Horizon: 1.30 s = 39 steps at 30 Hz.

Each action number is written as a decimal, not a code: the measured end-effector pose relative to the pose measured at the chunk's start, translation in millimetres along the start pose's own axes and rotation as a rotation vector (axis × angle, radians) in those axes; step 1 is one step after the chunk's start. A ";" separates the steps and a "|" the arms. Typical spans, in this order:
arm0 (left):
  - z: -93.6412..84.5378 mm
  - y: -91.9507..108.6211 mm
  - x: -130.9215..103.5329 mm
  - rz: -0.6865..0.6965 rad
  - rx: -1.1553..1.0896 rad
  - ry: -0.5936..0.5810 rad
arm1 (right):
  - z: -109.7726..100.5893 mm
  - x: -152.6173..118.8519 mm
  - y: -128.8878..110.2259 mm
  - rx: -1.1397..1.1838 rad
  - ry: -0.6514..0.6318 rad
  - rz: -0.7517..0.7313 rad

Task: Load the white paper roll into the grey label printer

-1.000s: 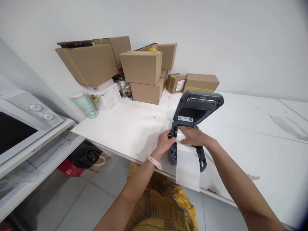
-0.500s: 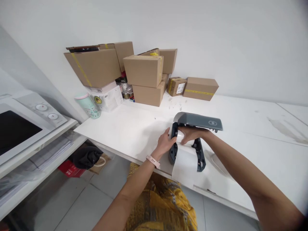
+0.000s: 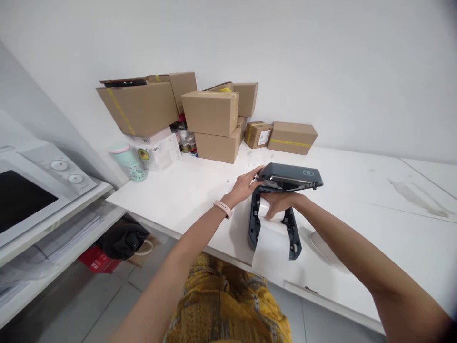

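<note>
A dark label printer [image 3: 253,228] stands on the white table near its front edge, its lid [image 3: 291,174] raised and partly tilted over the body. My left hand [image 3: 246,185] grips the left edge of the lid between thumb and fingers. Beneath the lid, my right hand [image 3: 278,202] is on the white paper roll [image 3: 263,207] inside the printer; its fingertips are partly hidden. A wide strip of white paper [image 3: 272,247] runs from the roll out over the front and hangs toward the table edge.
Cardboard boxes [image 3: 210,113] are stacked at the back, with two smaller ones [image 3: 291,137] to their right. A mint tumbler [image 3: 129,163] stands at the left beside a white box [image 3: 162,152]. A microwave [image 3: 43,186] is at far left. A white object [image 3: 326,250] lies right of the printer.
My left hand has moved up from the printer's left side to the lid. The lid has tipped lower toward the front. My right hand stays at the roll.
</note>
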<state>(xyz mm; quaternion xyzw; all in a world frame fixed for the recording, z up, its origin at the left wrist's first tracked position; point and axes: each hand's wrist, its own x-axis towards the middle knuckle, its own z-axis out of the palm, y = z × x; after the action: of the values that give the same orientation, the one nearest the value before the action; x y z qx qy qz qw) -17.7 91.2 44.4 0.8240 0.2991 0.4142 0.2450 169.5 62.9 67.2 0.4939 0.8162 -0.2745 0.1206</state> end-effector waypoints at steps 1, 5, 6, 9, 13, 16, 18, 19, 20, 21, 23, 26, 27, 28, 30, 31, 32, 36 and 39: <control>-0.5 0.9 5.4 -0.029 0.018 -0.002 | 0.1 -0.3 -0.2 -0.005 -0.006 0.009; -2.1 5.9 31.6 -0.172 0.116 -0.071 | 2.0 -2.8 -1.7 -0.023 -0.015 0.043; -2.3 6.6 38.3 -0.202 0.141 -0.092 | 2.6 -3.6 -2.1 -0.026 -0.016 0.049; -1.8 5.1 54.5 -0.266 0.187 -0.126 | 3.7 -6.5 -3.0 -0.031 -0.017 0.054; 1.5 -1.3 63.4 -0.306 0.211 -0.141 | 3.3 -8.8 -2.4 -0.027 -0.005 0.034; 3.5 -3.0 64.9 -0.326 0.221 -0.138 | 3.1 -8.7 -1.0 -0.026 0.003 0.023; 3.5 -1.6 65.1 -0.340 0.217 -0.127 | 3.7 -8.2 -0.1 -0.026 0.007 0.019; 3.2 -0.4 64.4 -0.344 0.210 -0.121 | 4.2 -8.0 0.1 -0.027 0.009 0.019; 2.9 0.9 62.5 -0.347 0.201 -0.116 | 4.8 -7.9 0.2 -0.029 0.013 0.018; 2.9 2.2 58.8 -0.346 0.194 -0.115 | 5.6 -8.1 0.0 -0.032 0.018 0.017; 5.4 4.3 43.9 -0.347 0.155 -0.105 | 7.5 -8.7 -0.8 -0.039 0.033 0.018; 18.0 6.9 1.3 -0.428 0.003 -0.016 | 11.1 -9.8 -2.2 -0.052 0.063 0.023; 24.2 8.2 -16.4 -0.486 -0.053 0.019 | 12.4 -10.0 -2.6 -0.055 0.069 0.028; 30.8 10.0 -34.3 -0.548 -0.106 0.043 | 13.6 -9.9 -3.0 -0.057 0.074 0.034; 42.5 15.7 -66.2 -0.631 -0.210 0.057 | 15.6 -9.2 -4.1 -0.058 0.084 0.045; 46.8 19.4 -78.5 -0.650 -0.246 0.070 | 16.2 -8.9 -4.9 -0.059 0.091 0.047; 49.7 23.5 -87.8 -0.651 -0.265 0.075 | 16.3 -9.0 -5.9 -0.058 0.102 0.047; 48.7 35.5 -99.9 -0.624 -0.251 0.062 | 10.7 -21.1 -8.8 -0.045 0.174 0.042; 44.6 35.5 -97.6 -0.609 -0.231 0.035 | 2.9 -51.2 -4.0 0.082 0.299 -0.045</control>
<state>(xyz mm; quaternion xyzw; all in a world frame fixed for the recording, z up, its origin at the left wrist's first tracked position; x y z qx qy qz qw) -17.1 -8.5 -8.7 0.6562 0.4871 0.3673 0.4442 190.5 21.9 90.1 0.5156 0.8239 -0.2337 -0.0288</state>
